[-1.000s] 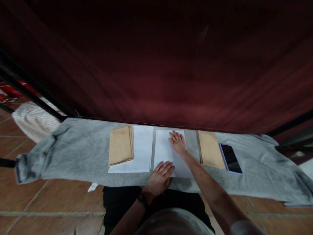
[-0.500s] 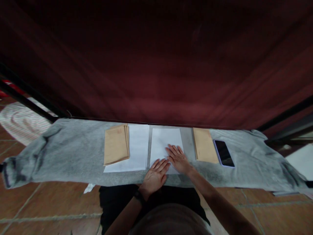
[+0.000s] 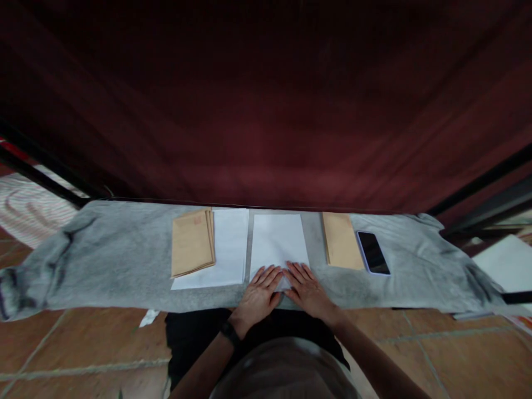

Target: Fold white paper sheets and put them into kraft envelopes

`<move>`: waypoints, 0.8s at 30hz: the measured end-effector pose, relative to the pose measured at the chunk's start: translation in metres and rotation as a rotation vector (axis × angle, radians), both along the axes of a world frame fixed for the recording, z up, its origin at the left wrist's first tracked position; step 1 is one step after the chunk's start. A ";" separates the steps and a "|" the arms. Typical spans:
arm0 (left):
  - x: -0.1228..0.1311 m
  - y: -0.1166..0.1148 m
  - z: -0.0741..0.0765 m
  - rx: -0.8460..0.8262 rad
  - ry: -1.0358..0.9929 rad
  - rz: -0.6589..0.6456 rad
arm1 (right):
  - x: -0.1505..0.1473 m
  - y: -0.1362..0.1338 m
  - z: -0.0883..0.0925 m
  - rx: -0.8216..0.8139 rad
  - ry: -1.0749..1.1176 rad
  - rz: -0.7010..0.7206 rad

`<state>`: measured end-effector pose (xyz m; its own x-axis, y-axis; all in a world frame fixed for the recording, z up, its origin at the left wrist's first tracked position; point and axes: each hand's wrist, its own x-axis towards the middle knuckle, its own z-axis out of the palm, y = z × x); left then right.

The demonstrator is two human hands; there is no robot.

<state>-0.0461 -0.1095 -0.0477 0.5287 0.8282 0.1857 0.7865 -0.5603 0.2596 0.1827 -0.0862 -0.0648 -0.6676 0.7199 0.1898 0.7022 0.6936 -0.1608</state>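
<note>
A white sheet of paper (image 3: pixel 277 238) lies on the grey cloth in front of me. My left hand (image 3: pixel 260 293) rests flat on its near left edge, fingers stretched out. Beside it, my right hand (image 3: pixel 306 289) presses flat on the near right edge, the fingertips of both hands almost meeting. Between the hands shows a small part of the paper's near edge, and the rest of that edge is hidden under them. To the left is a stack of white paper (image 3: pixel 231 244), partly covered by several brown envelopes (image 3: pixel 192 244). More brown envelopes (image 3: pixel 343 242) lie to the right.
A phone (image 3: pixel 374 252) in a light purple case lies right of the envelopes. Grey cloth (image 3: pixel 116 255) covers the narrow surface, which backs onto a dark red panel (image 3: pixel 266 138). A scrap of white paper (image 3: pixel 148 317) is on the tiled floor.
My right hand has slid down the sheet toward its near edge, coming level with my left hand. The whole view has shifted slightly.
</note>
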 end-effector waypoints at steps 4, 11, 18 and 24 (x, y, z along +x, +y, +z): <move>-0.003 -0.004 -0.003 0.030 0.010 0.035 | 0.007 -0.007 0.003 -0.016 0.006 0.017; 0.004 -0.002 -0.006 0.031 0.026 0.180 | 0.012 -0.016 0.003 -0.035 0.054 -0.011; 0.049 0.036 -0.008 0.024 -0.038 0.194 | -0.011 0.007 0.004 -0.098 0.301 -0.244; 0.050 0.067 -0.023 -0.020 0.059 0.260 | -0.044 0.046 -0.001 -0.089 0.240 -0.283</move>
<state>0.0038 -0.0428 -0.0707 0.3070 0.9408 0.1434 0.9176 -0.3326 0.2175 0.1384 -0.0400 -0.0653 -0.3839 0.8903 0.2448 0.7993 0.4532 -0.3946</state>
